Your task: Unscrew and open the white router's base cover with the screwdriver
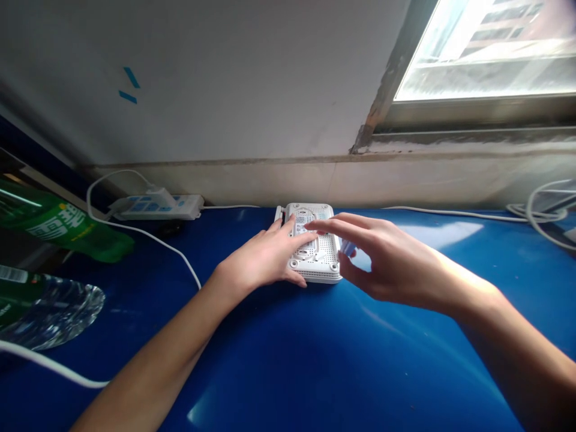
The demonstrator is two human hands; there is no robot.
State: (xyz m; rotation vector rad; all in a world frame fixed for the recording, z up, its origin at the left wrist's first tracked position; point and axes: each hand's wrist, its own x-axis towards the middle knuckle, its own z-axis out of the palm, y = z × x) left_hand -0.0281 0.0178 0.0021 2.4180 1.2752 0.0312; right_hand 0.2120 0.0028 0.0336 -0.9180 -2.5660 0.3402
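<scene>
One white perforated device (323,259) lies on the blue tabletop (288,366) near the wall (225,84), open surface before its near edge, its label partly covered by fingers. Of two hands, the left hand (274,255) spreads flat over its left side, grasping nothing visible, while the right hand (387,255) hovers half curled, and whether it holds the blurred pale-blue thing (346,247) by its thumb I cannot tell. Leftward sit one power strip (182,207) and two bottles, one green bottle (90,234) and one clear bottle (69,309), both cut off by the view's edge.

Left hand (265,255) splayed, right hand (387,258) curled
</scene>
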